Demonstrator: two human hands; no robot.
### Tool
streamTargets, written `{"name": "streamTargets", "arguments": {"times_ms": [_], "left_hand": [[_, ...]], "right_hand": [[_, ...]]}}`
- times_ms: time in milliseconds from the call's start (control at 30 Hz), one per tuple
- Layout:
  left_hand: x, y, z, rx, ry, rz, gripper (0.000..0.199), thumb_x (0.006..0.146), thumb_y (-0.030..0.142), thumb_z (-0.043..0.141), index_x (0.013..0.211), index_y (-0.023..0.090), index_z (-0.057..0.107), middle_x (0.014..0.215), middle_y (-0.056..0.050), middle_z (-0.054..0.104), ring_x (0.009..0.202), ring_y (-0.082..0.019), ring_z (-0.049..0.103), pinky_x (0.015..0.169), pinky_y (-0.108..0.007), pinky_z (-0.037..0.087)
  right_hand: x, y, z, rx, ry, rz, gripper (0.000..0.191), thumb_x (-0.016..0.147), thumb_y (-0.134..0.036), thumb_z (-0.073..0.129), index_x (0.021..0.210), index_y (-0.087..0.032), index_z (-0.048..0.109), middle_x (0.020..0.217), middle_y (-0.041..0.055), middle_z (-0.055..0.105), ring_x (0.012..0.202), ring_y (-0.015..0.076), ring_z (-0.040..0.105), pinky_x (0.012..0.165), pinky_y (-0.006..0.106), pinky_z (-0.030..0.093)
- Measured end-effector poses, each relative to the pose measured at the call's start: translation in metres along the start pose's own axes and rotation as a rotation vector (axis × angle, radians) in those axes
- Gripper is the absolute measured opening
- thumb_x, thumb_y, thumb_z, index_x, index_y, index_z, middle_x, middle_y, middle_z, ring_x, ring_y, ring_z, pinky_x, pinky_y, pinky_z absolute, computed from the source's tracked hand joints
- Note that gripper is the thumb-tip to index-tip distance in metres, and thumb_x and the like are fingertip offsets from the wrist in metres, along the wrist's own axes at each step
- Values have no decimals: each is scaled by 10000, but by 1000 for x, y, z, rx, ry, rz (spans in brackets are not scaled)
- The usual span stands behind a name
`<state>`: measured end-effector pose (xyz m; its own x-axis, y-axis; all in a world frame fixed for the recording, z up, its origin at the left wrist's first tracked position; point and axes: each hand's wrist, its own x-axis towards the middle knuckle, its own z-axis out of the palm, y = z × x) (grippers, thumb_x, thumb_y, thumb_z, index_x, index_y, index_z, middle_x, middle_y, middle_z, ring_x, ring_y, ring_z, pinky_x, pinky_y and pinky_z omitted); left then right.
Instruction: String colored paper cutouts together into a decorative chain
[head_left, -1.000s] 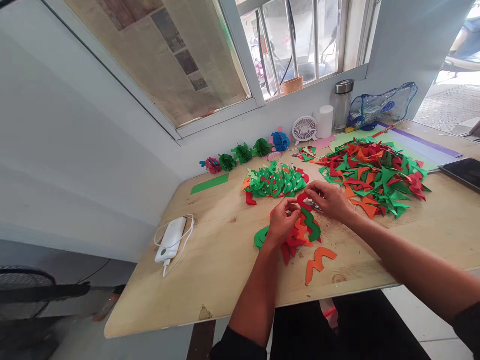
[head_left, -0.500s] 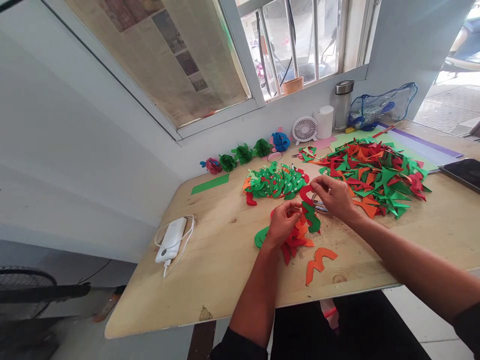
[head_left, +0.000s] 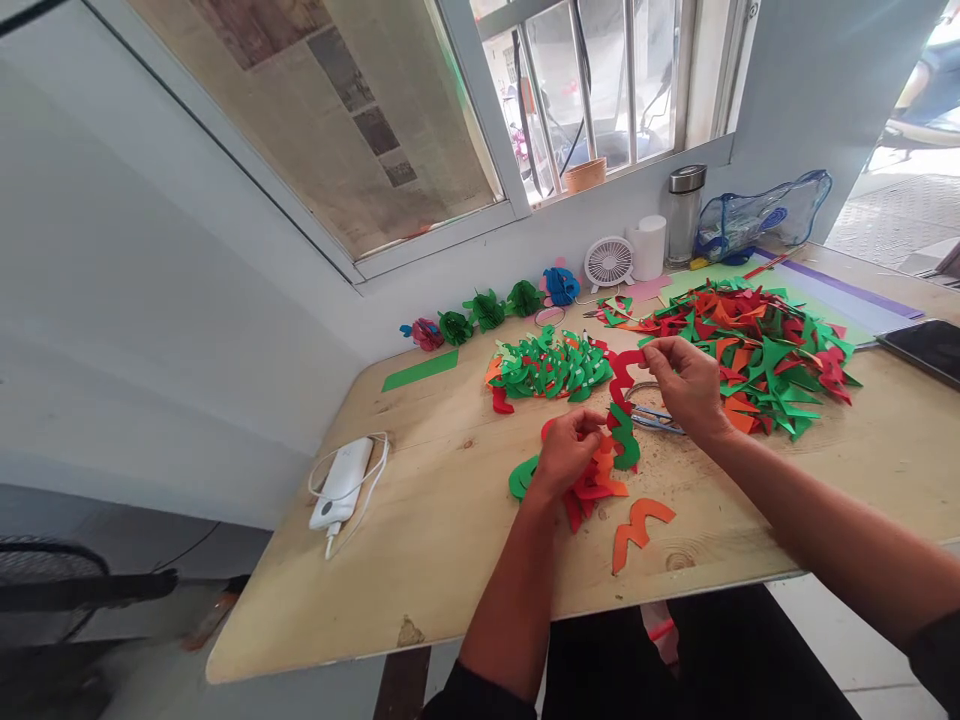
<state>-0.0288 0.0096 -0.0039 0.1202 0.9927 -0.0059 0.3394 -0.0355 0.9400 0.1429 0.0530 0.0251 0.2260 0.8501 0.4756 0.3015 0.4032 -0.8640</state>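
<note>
A white power bank [head_left: 345, 485] with a cable [head_left: 330, 546] lies towards the left of the bench [head_left: 435, 550]. Near the wall [head_left: 420, 290] stand a small white fan [head_left: 609, 263], a white cylinder [head_left: 648, 250] and a clear bottle [head_left: 682, 228] with a silver cap [head_left: 687, 179], beside a see-through bag [head_left: 761, 215] with blue edging. A dark phone [head_left: 930, 350] lies at far right.

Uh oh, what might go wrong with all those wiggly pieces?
Maybe a few things. The red wavy piece is pinched by the right hand at one end, so it might bend or tear if tugged hard. A metal tool, perhaps scissors, lies close below that hand, so fingers could get poked. And the loose orange wavy piece lies near the table's front edge, so an arm might brush it off.
</note>
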Motion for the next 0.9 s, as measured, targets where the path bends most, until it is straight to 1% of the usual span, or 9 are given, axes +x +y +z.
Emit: {"name": "streamTargets", "arguments": {"times_ms": [233, 433, 500, 567, 633, 667, 700, 833, 900], "left_hand": [[2, -2, -10, 153, 60, 0, 299, 621, 34, 457, 777, 172, 672, 749, -15, 690, 697, -138, 628, 619, -232, 466], [2, -2, -20, 356, 74, -10, 241, 626, 45, 483, 686, 190, 666, 731, -23, 694, 693, -165, 625, 667, -281, 464], [1, 1, -21, 426, 132, 13, 200, 643, 69, 505, 673, 194, 658, 731, -33, 684, 726, -182, 618, 698, -305, 462], [0, 5, -20, 428, 254, 72, 162, 685, 109, 519, 712, 193, 656, 786, -47, 681, 797, -195, 611, 742, -323, 458], [-1, 9, -17, 332, 363, 125, 150, 745, 174, 518, 802, 191, 655, 850, -55, 676, 837, -188, 607, 753, -314, 458], [-2, 11, -14, 258, 379, 135, 158, 768, 216, 521, 851, 187, 652, 860, -57, 673, 826, -180, 608, 736, -300, 463], [-2, 13, -11, 178, 366, 134, 181, 778, 258, 532, 894, 182, 648, 855, -56, 670, 798, -170, 609, 707, -283, 466], [-3, 17, 2, -130, 152, 58, 346, 747, 348, 607, 1038, 162, 605, 791, -42, 655, 698, -134, 605, 611, -230, 463], [-4, 17, 5, -232, 79, -2, 395, 718, 365, 639, 1050, 155, 592, 739, -32, 646, 638, -121, 590, 541, -208, 440]], "right_hand": [[2, 3, 1, 76, 47, 32, 219, 783, -383, 548, 746, -175, 606, 616, 16, 616, 557, 134, 534, 532, 260, 427], [3, 0, 0, 73, 51, 61, 206, 778, -362, 560, 737, -167, 614, 611, 15, 616, 549, 129, 523, 533, 260, 418], [3, -1, 0, 78, 48, 73, 202, 775, -360, 563, 736, -168, 615, 606, 12, 615, 544, 129, 522, 532, 261, 418], [3, -1, 1, 103, 46, 95, 195, 768, -356, 572, 738, -168, 615, 600, 10, 612, 545, 129, 526, 537, 262, 422], [2, -1, 2, 134, 40, 118, 192, 761, -352, 581, 732, -165, 613, 599, 11, 611, 551, 130, 533, 540, 262, 425], [1, 0, 3, 145, 32, 127, 194, 760, -354, 583, 726, -165, 611, 601, 13, 611, 555, 131, 535, 540, 262, 426], [1, 0, 4, 155, 21, 133, 198, 759, -358, 584, 720, -165, 609, 605, 15, 613, 559, 131, 537, 540, 263, 427], [-3, 1, 6, 186, -19, 134, 218, 754, -380, 593, 712, -167, 604, 608, 10, 611, 562, 133, 545, 532, 262, 432], [-4, 1, 7, 186, -33, 132, 225, 750, -388, 600, 712, -166, 607, 606, 5, 606, 556, 130, 541, 523, 257, 428]]}}
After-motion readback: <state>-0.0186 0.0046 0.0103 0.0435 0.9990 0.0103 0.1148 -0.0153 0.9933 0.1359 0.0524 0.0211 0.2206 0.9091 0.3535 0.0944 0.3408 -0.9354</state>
